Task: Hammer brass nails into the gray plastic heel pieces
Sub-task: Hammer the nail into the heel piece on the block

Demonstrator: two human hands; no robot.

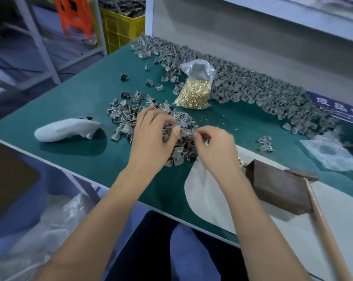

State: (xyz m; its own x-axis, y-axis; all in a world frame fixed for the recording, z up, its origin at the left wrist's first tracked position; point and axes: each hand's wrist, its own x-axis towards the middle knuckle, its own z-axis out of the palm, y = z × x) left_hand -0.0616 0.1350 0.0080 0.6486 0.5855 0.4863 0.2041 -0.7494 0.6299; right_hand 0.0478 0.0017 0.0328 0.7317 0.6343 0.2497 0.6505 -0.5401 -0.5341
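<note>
Heel pieces (151, 122), gray plastic, heaped mid-worktop (86, 98), under both hands. Nearest, at 4 o'clock of the heap: hammer (321, 216), wooden handle running toward the lower right corner, head resting on a dark metal block (281, 187). Left hand (151, 136) lies on the heap, fingers curled down into the pieces; whether it grips one, cannot tell. Right hand (216, 147) just beside it at 3 o'clock, fingertips pinched on something small, blurred. White shoe last (66, 129) at 9 o'clock, apart from the heap. Clear bag of brass nails (193, 92) at 1 o'clock, beyond the heap. Long bank of gray pieces (252, 86) along the far edge. Blue sign (339, 108) at 2 o'clock, Chinese characters, "成品" legible.
</note>
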